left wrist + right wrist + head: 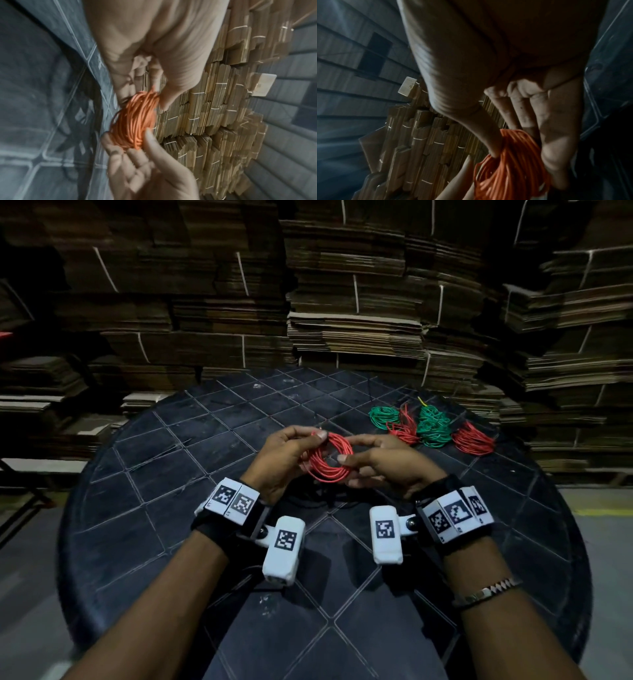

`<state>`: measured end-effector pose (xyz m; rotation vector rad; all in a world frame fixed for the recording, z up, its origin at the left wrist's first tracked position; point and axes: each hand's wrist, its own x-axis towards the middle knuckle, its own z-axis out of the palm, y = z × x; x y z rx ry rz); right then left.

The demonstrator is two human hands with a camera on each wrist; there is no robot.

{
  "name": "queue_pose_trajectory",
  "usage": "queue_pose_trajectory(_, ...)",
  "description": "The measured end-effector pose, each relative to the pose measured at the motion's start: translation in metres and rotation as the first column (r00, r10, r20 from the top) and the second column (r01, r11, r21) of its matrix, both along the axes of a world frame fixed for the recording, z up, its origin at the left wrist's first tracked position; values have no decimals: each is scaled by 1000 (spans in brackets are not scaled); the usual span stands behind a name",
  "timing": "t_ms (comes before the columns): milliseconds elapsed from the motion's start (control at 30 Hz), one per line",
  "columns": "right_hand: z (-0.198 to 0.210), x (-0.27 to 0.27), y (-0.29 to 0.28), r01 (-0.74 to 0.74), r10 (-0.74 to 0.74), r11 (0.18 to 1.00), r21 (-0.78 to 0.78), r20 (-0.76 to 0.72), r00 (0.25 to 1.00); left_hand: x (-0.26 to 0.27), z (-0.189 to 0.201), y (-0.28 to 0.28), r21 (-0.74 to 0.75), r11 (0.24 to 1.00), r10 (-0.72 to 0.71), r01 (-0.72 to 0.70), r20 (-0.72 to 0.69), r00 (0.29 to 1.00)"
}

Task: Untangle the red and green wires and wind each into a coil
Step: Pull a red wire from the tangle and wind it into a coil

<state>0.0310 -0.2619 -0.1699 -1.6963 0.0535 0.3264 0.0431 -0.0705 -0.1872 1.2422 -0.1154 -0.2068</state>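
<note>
Holding red coil above tabletop: left hand grip pinching top, right hand grip pinching side.

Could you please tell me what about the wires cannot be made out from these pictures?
- Loose end of the red coil: head view, hidden among strands and fingers of the left hand and right hand.
- Far wire pile: head view, too small to tell whether tangled.
- Both wrist views: coil strands blurred.
</note>
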Motion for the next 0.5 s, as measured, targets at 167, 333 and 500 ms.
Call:
queue_pose_trajectory(167, 2, 4, -18, 227, -235, 970, -81, -105, 966, -8, 1, -7, 80, 993, -69, 83, -164, 984)
queue_pose_trajectory(333, 9, 5, -91, 484, -495, 867, -117, -91, 864, -9, 2, -5, 104, 993, -38, 60, -202, 979)
queue_pose_trajectory(500, 2, 5, -125, 726, -733, 679, -110, -42, 679, -10, 3, -9, 109, 992, -47, 70, -199, 979)
